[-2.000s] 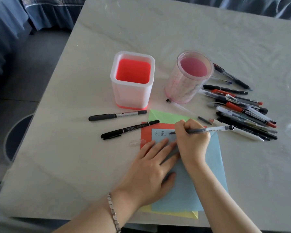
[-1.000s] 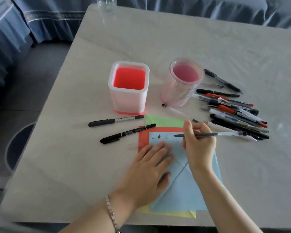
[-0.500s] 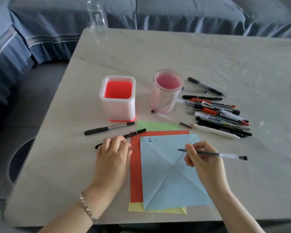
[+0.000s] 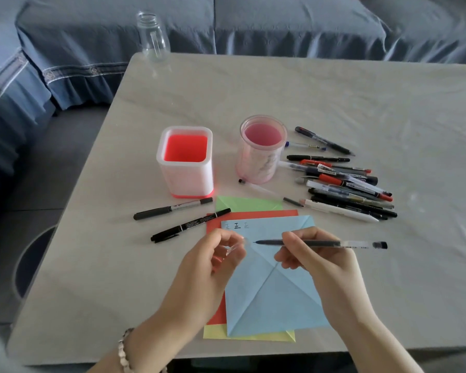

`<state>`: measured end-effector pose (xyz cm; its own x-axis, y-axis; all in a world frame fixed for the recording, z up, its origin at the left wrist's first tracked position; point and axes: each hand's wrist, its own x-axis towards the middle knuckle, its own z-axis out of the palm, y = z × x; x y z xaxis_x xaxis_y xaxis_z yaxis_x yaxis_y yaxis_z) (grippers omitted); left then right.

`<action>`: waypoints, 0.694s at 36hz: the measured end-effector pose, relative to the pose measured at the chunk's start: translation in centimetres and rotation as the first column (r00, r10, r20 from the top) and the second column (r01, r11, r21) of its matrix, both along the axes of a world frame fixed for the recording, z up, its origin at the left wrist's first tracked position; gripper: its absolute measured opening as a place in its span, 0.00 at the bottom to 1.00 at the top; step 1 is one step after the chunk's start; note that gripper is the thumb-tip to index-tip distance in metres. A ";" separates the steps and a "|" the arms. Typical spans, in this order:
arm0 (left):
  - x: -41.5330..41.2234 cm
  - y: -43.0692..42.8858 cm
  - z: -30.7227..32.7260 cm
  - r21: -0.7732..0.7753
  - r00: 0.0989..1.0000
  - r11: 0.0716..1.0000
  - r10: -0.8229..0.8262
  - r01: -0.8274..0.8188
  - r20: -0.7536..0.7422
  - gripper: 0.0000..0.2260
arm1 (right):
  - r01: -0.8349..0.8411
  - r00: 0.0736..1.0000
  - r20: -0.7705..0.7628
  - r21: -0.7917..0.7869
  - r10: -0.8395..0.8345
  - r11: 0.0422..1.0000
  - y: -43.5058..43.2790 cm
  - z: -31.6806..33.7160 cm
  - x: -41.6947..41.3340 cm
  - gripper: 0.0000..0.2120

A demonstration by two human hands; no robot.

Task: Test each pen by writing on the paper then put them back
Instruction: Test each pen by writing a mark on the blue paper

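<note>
Right hand [image 4: 326, 267] curled round the barrel of a slim dark pen [image 4: 320, 243], held level over the blue paper [image 4: 269, 292], bare tip toward the left. Left hand [image 4: 207, 267] raised just beside that tip, thumb and fingers bent in a pinch on a small clear cap [image 4: 236, 247], faint against the paper; beaded bracelet [image 4: 124, 351] on the wrist. Blue paper creased corner to corner, uppermost in a loose stack over a red sheet [image 4: 215, 313], a yellow sheet [image 4: 218, 335] and a green sheet [image 4: 248, 203], near the front edge of the pale table [image 4: 334, 103]; three small written marks [image 4: 236, 226] in a row at its far left corner. Left of the stack, two black markers [image 4: 172, 209], roughly parallel, the nearer with one end at the red sheet's far edge. Behind the stack, a square holder [image 4: 184, 162] with red interior and a round pink holder [image 4: 261, 149], both upright. Right of the round holder, a pile of pens [image 4: 347, 187] flat on the table; one clear pen [image 4: 267, 191] between round holder and green sheet. Glass jar [image 4: 153, 36] at the far left table edge; blue-covered sofa [image 4: 280, 22] beyond.
</note>
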<state>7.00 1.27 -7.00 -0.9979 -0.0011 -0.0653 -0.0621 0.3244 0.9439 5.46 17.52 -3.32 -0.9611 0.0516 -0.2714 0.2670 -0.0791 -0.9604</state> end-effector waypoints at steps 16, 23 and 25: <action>0.3 0.3 1.1 -0.120 0.992 0.986 -0.121 0.117 -0.022 0.06 | -0.068 0.998 0.016 0.017 0.068 0.998 -0.4 0.0 0.3 0.10; 0.0 0.6 0.9 -0.260 0.962 0.939 -0.257 0.224 -0.097 0.07 | 0.065 0.996 0.066 -0.002 -0.065 0.998 -1.5 -0.1 0.1 0.22; 0.0 0.8 1.1 -0.205 0.967 0.952 -0.247 0.229 -0.067 0.04 | 0.067 0.996 0.058 0.012 -0.068 0.998 -1.7 -0.3 0.2 0.22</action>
<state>7.02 2.04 -5.87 -0.9724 0.2334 0.0031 0.1221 0.4970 0.8591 5.65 15.78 -3.62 -0.9380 0.1190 -0.3256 0.3165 -0.0892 -0.9444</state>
